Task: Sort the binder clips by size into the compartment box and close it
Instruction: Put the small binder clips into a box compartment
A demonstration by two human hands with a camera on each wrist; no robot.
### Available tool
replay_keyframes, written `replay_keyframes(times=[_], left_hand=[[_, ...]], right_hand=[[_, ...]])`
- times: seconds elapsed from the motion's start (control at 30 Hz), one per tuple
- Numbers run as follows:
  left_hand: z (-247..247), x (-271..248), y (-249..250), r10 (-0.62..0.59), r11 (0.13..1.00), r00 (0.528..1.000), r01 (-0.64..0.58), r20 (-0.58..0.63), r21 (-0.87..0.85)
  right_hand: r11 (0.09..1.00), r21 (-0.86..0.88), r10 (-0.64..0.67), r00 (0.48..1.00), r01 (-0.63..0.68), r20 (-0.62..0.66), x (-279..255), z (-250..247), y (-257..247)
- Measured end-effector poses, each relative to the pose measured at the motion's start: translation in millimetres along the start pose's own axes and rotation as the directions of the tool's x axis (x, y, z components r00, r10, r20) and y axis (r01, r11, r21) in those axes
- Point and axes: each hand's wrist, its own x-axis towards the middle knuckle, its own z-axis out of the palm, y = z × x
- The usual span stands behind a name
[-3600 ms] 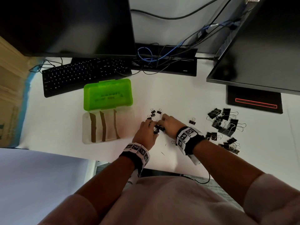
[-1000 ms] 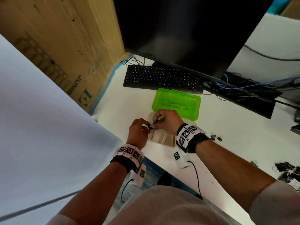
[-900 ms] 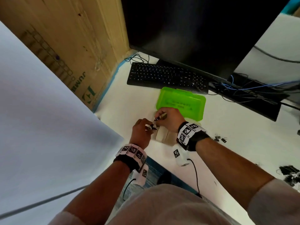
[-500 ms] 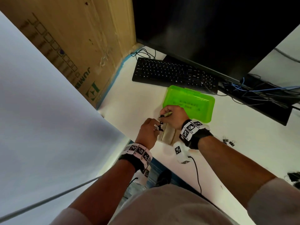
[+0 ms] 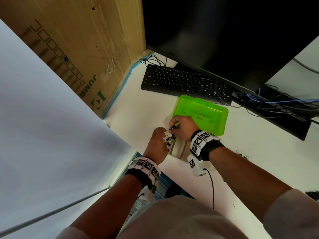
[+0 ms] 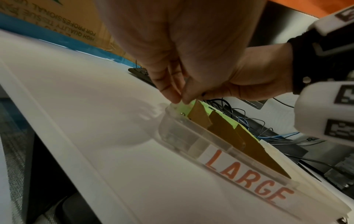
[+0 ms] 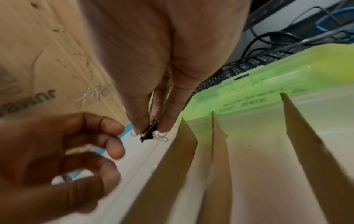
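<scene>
The compartment box [image 5: 181, 150] is clear, with cardboard dividers [image 7: 172, 166], a "LARGE" label [image 6: 247, 178] and a green lid [image 5: 203, 114] folded back. My right hand [image 7: 149, 128] hovers over the box's left end and pinches small black binder clips [image 7: 148, 134] between thumb and fingertips. My left hand [image 5: 161, 133] sits just left of it, with loosely curled fingers [image 7: 113, 145] beside the end wall [image 6: 172, 118]. More small clips [image 5: 169, 141] show dark at its palm side. Whether they lie in the palm or in the end compartment is unclear.
Loose small clips [image 5: 241, 153] lie on the white table to the right, with a dark pile [image 5: 312, 194] at the frame edge. A keyboard [image 5: 186, 83], monitor [image 5: 224, 31] and cables [image 5: 276, 104] stand behind the box. A cardboard carton [image 5: 77, 40] stands far left.
Both hands carried small clips from the scatter on the table to the box's left end. Over the last second they stayed there, and my left fingers loosened from their pinch.
</scene>
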Motion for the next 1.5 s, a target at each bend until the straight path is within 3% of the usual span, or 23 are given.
replay_keyframes(times=[0.17, 0.33, 0.53, 0.67, 0.8, 0.97, 1.13, 1.23, 1.3, 1.4, 1.5], left_hand=[[-1.7, 3.2, -0.7, 0.005, 0.998, 1.0, -0.006, 0.016, 0.06], [-1.9, 4.2, -0.6, 0.051, 0.99, 0.997, -0.057, 0.055, 0.129], [12.2, 18.4, 27.0, 0.199, 0.955, 0.977, -0.209, 0.071, 0.209], [43.5, 26.7, 61.3, 0.303, 0.925, 0.94, -0.33, 0.156, 0.186], [80.0, 22.8, 98.0, 0.327, 0.916, 0.893, -0.38, 0.309, 0.129], [124.1, 5.9, 123.8, 0.369, 0.899, 0.77, -0.438, 0.52, 0.01], [156.1, -14.7, 130.0, 0.283, 0.883, 0.677, -0.461, 0.679, 0.092], [173.7, -20.1, 125.5, 0.211, 0.863, 0.701, -0.461, 0.682, 0.207], [182.2, -23.0, 124.9, 0.191, 0.803, 0.716, -0.508, 0.672, 0.313], [191.6, -25.8, 123.6, 0.167, 0.804, 0.766, -0.47, 0.621, 0.363], [201.5, -28.7, 121.3, 0.17, 0.78, 0.796, -0.469, 0.582, 0.415]], right_hand=[[0.973, -0.212, -0.061, 0.986, 0.094, 0.155, -4.3, 3.3, -1.5], [0.952, -0.255, -0.115, 0.972, 0.167, 0.207, -7.9, 2.0, -4.0], [0.972, -0.122, -0.196, 0.98, 0.199, 0.03, -30.2, -28.4, 14.9], [0.987, -0.137, -0.1, 0.985, 0.081, -0.138, -62.7, -65.8, 58.0], [0.985, -0.152, 0.051, 0.977, -0.084, -0.209, -103.4, -93.5, 109.8], [0.932, -0.18, 0.297, 0.947, -0.316, -0.125, -148.1, -97.5, 160.2], [0.897, -0.324, 0.306, 0.952, -0.3, -0.035, -171.1, -91.1, 183.2], [0.862, -0.421, 0.306, 0.952, -0.284, -0.015, -172.1, -92.8, 186.1], [0.876, -0.389, 0.304, 0.953, -0.286, -0.017, -170.2, -92.9, 189.3], [0.919, -0.287, 0.264, 0.963, -0.269, -0.058, -170.6, -94.0, 195.3], [0.899, -0.342, 0.263, 0.962, -0.273, -0.076, -173.7, -98.7, 199.9]])
